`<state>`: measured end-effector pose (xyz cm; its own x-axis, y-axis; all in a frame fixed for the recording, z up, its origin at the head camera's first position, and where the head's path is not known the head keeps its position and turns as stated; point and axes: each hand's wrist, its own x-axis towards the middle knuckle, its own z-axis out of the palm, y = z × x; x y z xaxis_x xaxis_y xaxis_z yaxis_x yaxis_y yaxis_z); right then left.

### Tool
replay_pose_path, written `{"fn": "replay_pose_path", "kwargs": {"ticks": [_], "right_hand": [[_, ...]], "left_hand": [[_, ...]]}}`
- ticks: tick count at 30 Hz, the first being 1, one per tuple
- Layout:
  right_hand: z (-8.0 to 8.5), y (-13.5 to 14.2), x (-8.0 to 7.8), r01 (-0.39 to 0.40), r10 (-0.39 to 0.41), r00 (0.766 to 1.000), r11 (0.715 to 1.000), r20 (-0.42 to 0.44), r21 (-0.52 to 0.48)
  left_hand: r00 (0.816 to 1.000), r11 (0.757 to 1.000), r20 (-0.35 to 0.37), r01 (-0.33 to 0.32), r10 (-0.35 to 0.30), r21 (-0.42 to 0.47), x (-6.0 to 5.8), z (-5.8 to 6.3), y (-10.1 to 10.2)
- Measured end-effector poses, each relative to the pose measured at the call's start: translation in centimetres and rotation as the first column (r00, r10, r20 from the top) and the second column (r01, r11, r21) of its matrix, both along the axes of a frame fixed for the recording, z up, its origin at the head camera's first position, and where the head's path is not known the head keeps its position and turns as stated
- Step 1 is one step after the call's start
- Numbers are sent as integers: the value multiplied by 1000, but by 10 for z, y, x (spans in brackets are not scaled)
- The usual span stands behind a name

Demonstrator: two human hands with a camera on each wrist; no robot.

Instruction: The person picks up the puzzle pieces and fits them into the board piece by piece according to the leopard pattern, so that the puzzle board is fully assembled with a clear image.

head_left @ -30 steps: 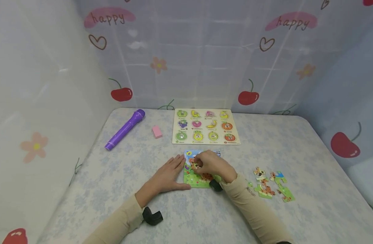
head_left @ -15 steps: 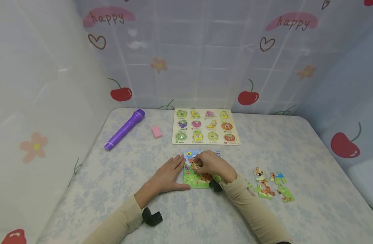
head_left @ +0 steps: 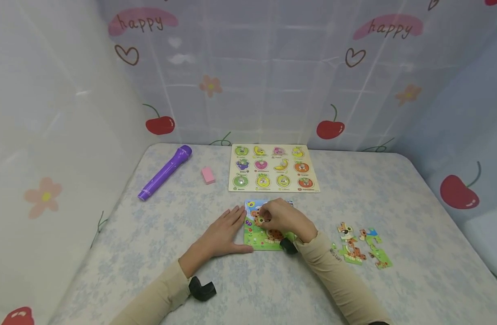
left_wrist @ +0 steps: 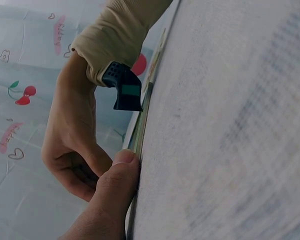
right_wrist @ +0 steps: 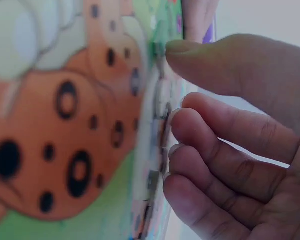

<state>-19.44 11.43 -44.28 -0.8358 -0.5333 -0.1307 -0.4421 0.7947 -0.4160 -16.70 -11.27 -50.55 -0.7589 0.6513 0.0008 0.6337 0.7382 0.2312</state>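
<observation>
Left hand (head_left: 218, 234) and right hand (head_left: 288, 219) at a spotted-animal puzzle (head_left: 257, 243)

The puzzle lies flat on the table (head_left: 252, 289). The left hand, fingers straight, rests against its left edge. The right hand bends over it, thumb apart from fingertips; whether it pinches a piece cannot be told. Loose pieces (head_left: 352, 253) lie to the right; a fruit board (head_left: 271, 174) lies just behind

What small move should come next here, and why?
Probably a gentle nudge by the right hand on the puzzle, with the left hand as brace: the curled right fingertips are at its surface, and the left hand lies along its left edge.
</observation>
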Motion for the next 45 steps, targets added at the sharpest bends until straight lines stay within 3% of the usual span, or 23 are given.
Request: {"fn": "replay_pose_path", "kwargs": {"ticks": [20,31,45], "right_hand": [[7,4,3,-24,24,1000,1000,9,-9],[4,4,0,-34,38,995,999,93,-40],[6,17,3,-29,39,992,996,116,-82]], "left_hand": [[1000,1000,-7,-2,2,-7,0,-1,0],[1000,1000,-11,-2,2,-3,0,-1,0],[1000,1000,0,-3,3,-10,0,1,0]]}}
